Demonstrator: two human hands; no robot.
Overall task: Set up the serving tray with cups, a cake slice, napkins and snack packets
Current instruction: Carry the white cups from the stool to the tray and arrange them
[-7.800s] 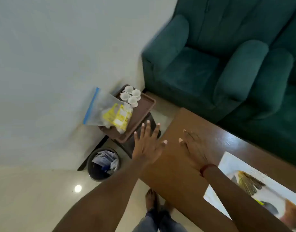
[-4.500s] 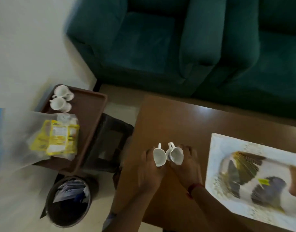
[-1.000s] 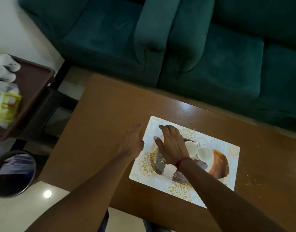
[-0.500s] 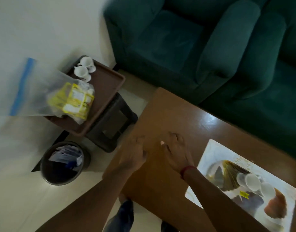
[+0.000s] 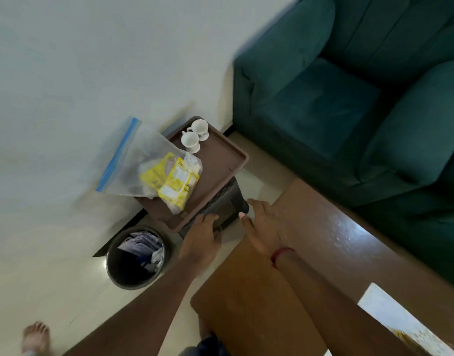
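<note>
While both arms reach forward, the left hand [image 5: 202, 238] and the right hand [image 5: 264, 227] are empty, side by side, fingers loosely extended and gripping nothing. The right wrist wears one red thread band [image 5: 282, 253].

Just beyond the left fingertips sits a rectangular brown tray [image 5: 236, 156] of smooth plastic with a raised rim and rounded corners, resting on a dark stool [image 5: 223, 204] whose near edge lies between the two hands. At the tray's far end, well beyond both hands, stand two small white glossy cups [image 5: 190, 141], upright, handles to the left and close together. Nearer the left hand, a clear, crinkled zip bag [image 5: 133, 160] with one blue seal strip leans from the tray against the wall; inside it are at least two yellow packets [image 5: 174, 181] and some pale items too blurred to name.

Left of the left hand, on the pale tiled floor, is one round dark bin [image 5: 136, 255] holding crumpled paper and plastic.

The right forearm lies over a polished brown wooden table [image 5: 336, 235]. Behind the right hand, toward the elbow, one corner of the white patterned serving tray [image 5: 390, 314] shows on it. Beyond the right hand stands a teal plush sofa [image 5: 349, 98]
</note>
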